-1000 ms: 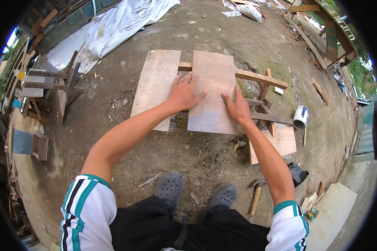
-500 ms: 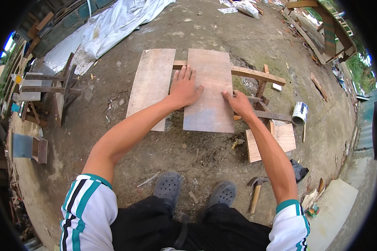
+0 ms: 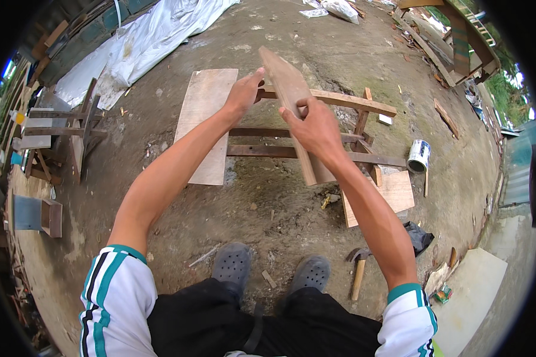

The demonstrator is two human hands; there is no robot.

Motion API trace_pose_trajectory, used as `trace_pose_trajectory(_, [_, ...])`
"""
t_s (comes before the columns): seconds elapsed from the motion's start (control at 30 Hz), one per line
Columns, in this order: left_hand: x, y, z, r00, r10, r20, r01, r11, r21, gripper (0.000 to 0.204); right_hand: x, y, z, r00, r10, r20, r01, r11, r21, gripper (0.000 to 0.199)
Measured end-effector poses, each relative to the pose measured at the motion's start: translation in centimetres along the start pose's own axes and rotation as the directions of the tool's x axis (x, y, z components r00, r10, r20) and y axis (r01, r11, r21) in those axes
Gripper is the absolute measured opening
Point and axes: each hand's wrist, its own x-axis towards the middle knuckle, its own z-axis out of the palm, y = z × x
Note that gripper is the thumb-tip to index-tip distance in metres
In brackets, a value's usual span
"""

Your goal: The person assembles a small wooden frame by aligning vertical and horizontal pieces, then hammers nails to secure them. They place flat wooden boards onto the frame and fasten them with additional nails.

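Note:
A light-brown wooden board [image 3: 284, 77] is tilted up on its long edge over a low wooden frame [image 3: 348, 102]. My left hand [image 3: 244, 94] holds the board's far left edge, its thumb at the edge and its other fingers partly hidden. Closer to me, my right hand [image 3: 317, 124] grips the same board with the thumb on its near-left edge and the fingers curled at the top. A second board [image 3: 201, 98] lies flat across the left end of the frame, beneath my left forearm.
A paint can [image 3: 418, 156] lies right of the frame, beside a wooden panel [image 3: 393, 196]. A hammer [image 3: 358, 276] rests near my right foot. Silvery sheeting [image 3: 137, 50] spreads at the far left, near a wooden trestle [image 3: 80, 128]. A pale sheet [image 3: 479, 291] lies at the lower right.
The right-hand board has gone from lying flat to tilted on edge. My left hand, flat on it before, has moved up to its far edge, and my right hand has shifted left onto it.

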Motion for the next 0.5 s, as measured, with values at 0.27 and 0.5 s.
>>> trace_pose_trajectory(0.27, [-2.0,-1.8,-1.4,0.990,-0.124,0.066,0.078,0.875,0.478,0.050,1.2,11.3,4.4,0.990,-0.076,-0.115,0.064,0.992,-0.104,0.053])
trace_pose_trajectory(0.5, [-3.3,-4.1,-1.1,0.985,-0.172,-0.003,0.152,0.861,0.485,0.038,0.2,11.5,2.0,0.954,0.147,0.259,-0.191,0.970,0.150,0.046])
